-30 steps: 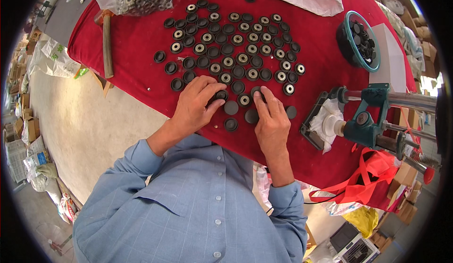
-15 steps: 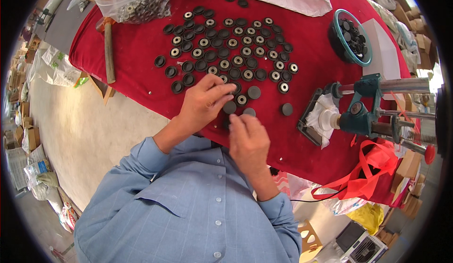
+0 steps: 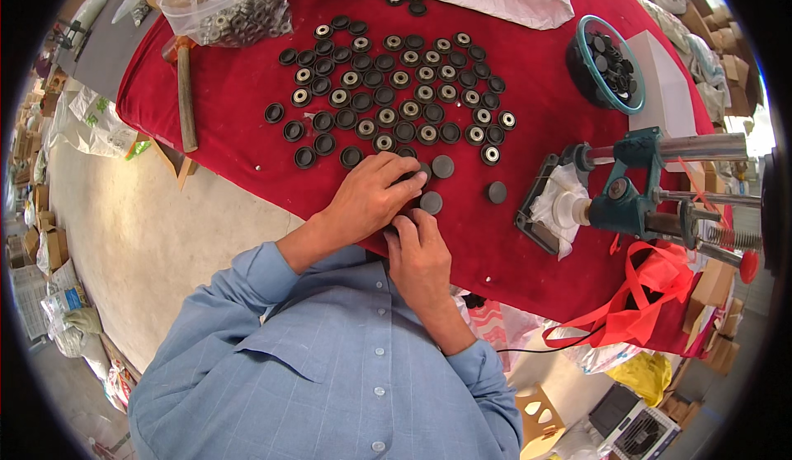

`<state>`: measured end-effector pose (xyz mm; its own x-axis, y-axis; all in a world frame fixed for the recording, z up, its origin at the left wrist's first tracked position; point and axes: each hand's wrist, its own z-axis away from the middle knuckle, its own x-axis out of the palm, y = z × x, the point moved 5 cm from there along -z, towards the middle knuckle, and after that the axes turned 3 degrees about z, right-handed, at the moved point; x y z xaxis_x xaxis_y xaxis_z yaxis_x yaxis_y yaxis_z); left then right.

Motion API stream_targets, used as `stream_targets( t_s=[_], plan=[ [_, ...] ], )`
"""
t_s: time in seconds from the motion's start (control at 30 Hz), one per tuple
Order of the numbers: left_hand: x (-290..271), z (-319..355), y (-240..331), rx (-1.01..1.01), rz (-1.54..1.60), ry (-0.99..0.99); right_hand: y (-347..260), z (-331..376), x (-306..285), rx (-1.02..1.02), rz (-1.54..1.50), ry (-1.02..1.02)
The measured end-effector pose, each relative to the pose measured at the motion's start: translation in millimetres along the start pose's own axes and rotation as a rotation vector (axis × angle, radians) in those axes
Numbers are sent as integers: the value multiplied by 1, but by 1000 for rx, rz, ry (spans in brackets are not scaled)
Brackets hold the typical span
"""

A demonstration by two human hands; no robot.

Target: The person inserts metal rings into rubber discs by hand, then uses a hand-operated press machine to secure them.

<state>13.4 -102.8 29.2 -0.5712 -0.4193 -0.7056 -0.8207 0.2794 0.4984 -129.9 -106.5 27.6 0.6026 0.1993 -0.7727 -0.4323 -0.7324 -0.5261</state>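
**Small black discs worked between both hands at the table's near edge**

The left hand [image 3: 371, 200] curls over a black disc [image 3: 431, 203] on the red table [image 3: 214, 105]; the right hand [image 3: 419, 255] pinches shut just below it, though what it holds is hidden. The discs look light, stiff and smooth, best pinched by the rim. Compared with a second ago, the right hand has drawn back toward the body, leaving three loose discs.

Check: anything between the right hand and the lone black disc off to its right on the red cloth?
Nothing visible. Bare red cloth lies between the right hand and the black disc; the press stands farther right.
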Motion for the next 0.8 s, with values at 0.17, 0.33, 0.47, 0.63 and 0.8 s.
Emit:
stream_targets(
  t_s=[0.17, 0.33, 0.47, 0.63, 0.8],
  plan=[
    [-4, 7, 1, -7, 51, -11, 19, -14, -29, 233, -347, -37],
    [-4, 12, 7, -18, 20, -58, 69, -55, -78, 262, -30, 200],
    [-1, 13, 10, 67, -90, -90, 102, -76, -77, 191, 130, 278],
    [2, 16, 8, 102, -140, -130, 112, -84, -61, 177, 180, 238],
    [2, 16, 7, 58, -59, -96, 110, -85, -50, 136, 249, 171]
  ],
)
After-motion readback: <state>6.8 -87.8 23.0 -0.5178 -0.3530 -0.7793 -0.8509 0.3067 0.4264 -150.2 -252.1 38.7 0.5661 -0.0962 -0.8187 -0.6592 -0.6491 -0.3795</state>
